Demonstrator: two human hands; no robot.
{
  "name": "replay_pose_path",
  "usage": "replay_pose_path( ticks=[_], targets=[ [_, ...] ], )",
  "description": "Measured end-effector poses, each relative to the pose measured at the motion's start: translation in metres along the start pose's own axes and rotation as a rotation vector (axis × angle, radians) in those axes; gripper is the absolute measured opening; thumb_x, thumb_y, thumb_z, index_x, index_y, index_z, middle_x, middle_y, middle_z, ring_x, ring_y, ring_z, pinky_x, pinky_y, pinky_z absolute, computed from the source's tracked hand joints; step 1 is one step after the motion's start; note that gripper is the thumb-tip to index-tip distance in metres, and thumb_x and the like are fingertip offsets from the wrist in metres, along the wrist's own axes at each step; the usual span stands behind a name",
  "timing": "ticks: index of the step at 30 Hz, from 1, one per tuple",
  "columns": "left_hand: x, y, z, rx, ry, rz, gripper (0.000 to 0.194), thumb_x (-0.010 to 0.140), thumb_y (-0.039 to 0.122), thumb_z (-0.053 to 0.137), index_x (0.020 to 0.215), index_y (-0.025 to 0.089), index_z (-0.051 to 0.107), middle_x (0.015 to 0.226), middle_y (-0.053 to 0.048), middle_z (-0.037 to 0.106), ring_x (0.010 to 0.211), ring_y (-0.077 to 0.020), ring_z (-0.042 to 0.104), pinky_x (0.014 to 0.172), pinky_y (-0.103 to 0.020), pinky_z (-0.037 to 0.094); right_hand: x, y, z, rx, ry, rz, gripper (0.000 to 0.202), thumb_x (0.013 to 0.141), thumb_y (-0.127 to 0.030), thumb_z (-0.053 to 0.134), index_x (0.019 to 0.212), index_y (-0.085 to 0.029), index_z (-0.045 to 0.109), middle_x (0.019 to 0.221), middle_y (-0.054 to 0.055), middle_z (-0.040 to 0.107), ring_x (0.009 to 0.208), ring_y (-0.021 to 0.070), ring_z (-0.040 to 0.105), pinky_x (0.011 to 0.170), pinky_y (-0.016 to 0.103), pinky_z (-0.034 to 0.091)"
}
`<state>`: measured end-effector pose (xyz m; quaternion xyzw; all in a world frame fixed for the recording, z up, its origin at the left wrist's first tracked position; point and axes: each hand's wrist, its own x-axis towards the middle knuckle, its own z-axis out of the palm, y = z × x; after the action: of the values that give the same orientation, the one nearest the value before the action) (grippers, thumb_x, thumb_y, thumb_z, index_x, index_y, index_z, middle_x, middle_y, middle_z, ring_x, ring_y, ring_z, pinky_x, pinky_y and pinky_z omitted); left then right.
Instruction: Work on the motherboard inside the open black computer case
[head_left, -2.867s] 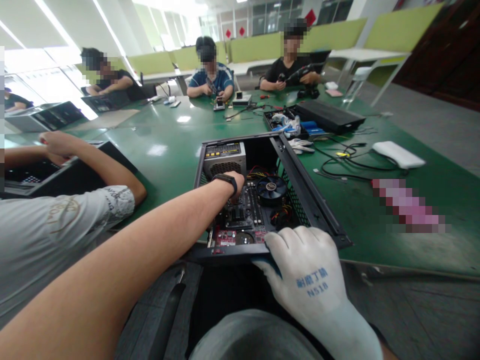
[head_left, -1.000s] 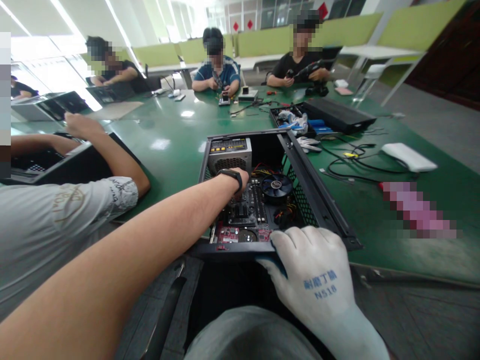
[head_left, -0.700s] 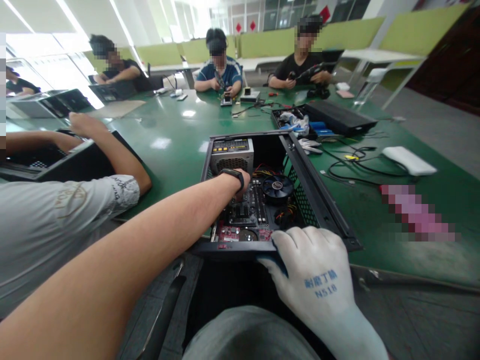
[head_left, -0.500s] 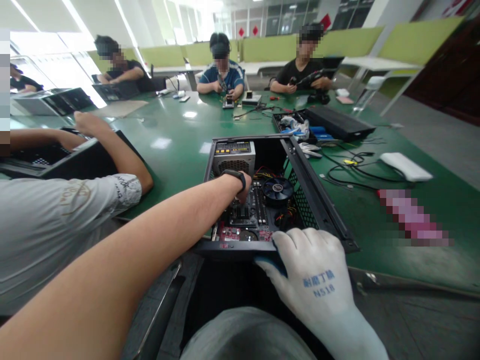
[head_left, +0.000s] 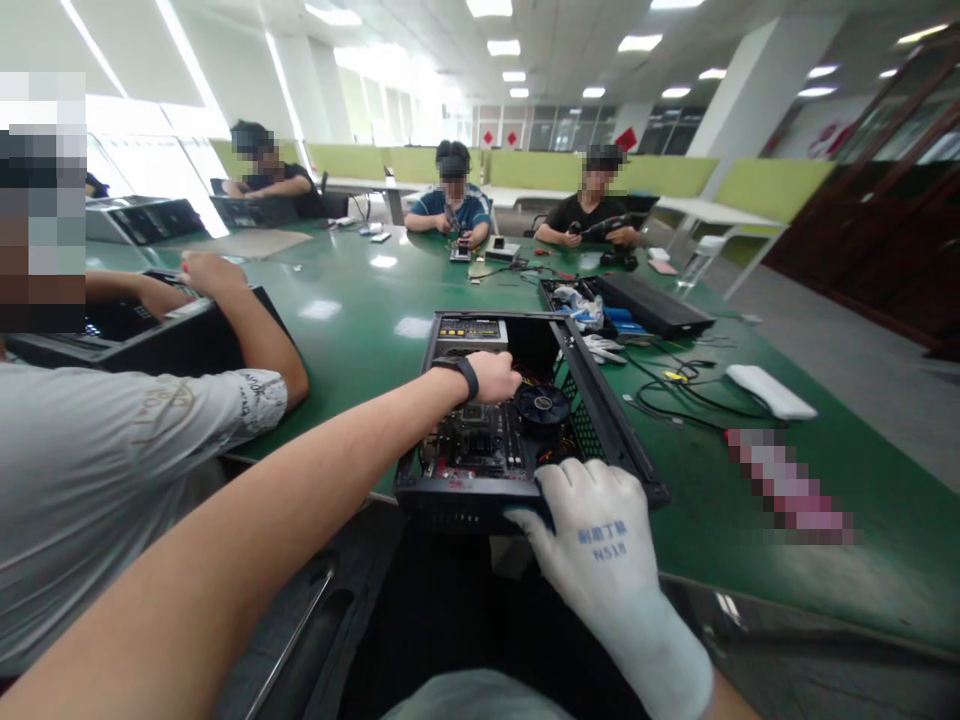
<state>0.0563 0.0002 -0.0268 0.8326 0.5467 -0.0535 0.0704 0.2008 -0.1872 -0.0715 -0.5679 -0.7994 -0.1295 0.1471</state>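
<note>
An open black computer case (head_left: 450,492) lies at the table's near edge, its inside facing up. My bare left hand (head_left: 496,377), with a black band on the wrist, is closed above the motherboard (head_left: 484,440), beside the fan (head_left: 543,404). Its fingertips point away from the camera, so whatever they may pinch is hidden. A power supply (head_left: 472,330) sits in the case's far left corner. My right hand (head_left: 600,520), in a white glove, grips the near wall of the case, thumb outside and fingers over the rim.
A co-worker's arm (head_left: 240,310) reaches into another black case (head_left: 180,340) on the left. Several people sit across the green table (head_left: 352,330). Black cables (head_left: 660,385), a white box-like object (head_left: 771,392) and a tray with gloves (head_left: 577,308) lie to the right.
My left hand has risen from down at the motherboard to above it, slightly right. The right hand keeps its hold on the case. The camera has tilted upward.
</note>
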Motion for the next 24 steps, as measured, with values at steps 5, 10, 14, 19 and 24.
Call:
replay_pose_path(
  ticks=[5,10,14,19,24],
  targets=[
    [-0.017,-0.021,-0.034,-0.227,0.384,-0.076,0.040,0.100,0.039,0.029,0.108,0.017,0.061,0.115,-0.015,0.071,0.106,-0.0265,0.066,0.087,-0.033,0.046,0.072,0.020,0.029,-0.113,-0.009,0.001,0.043,0.091,-0.060,0.053,0.098,-0.018,0.060,0.094,0.010,0.062,0.090,0.0252,0.051,0.076,0.037,0.027],
    [-0.041,-0.038,-0.048,-0.398,0.549,-0.094,0.035,0.101,0.038,0.029,0.092,0.021,0.058,0.099,-0.011,0.070,0.092,-0.0245,0.064,0.079,-0.033,0.044,0.176,0.046,0.071,-0.158,-0.025,0.052,0.052,0.090,-0.062,0.055,0.112,-0.015,0.060,0.109,0.012,0.063,0.102,0.0264,0.056,0.086,0.041,0.041],
    [-0.051,-0.045,-0.040,-0.471,0.605,-0.102,0.027,0.099,0.038,0.034,0.087,0.022,0.053,0.085,-0.007,0.067,0.080,-0.0223,0.060,0.070,-0.032,0.040,0.253,0.059,0.098,-0.192,-0.054,0.107,0.045,0.094,-0.050,0.058,0.124,-0.017,0.059,0.123,0.009,0.061,0.109,0.0214,0.060,0.095,0.045,0.050],
    [-0.066,-0.052,-0.022,-0.554,0.612,-0.075,0.023,0.099,0.035,0.035,0.083,0.023,0.048,0.074,-0.002,0.060,0.072,-0.0188,0.055,0.066,-0.030,0.036,0.314,0.068,0.121,-0.203,-0.084,0.140,0.042,0.094,-0.044,0.060,0.126,-0.017,0.058,0.126,0.009,0.061,0.109,0.0210,0.061,0.093,0.044,0.053],
    [-0.072,-0.067,-0.003,-0.602,0.604,-0.064,0.024,0.099,0.035,0.034,0.083,0.023,0.047,0.072,0.000,0.057,0.068,-0.0173,0.052,0.066,-0.030,0.037,0.334,0.076,0.131,-0.204,-0.094,0.129,0.043,0.094,-0.044,0.060,0.127,-0.017,0.058,0.127,0.009,0.060,0.110,0.0213,0.061,0.094,0.045,0.053]
  ],
)
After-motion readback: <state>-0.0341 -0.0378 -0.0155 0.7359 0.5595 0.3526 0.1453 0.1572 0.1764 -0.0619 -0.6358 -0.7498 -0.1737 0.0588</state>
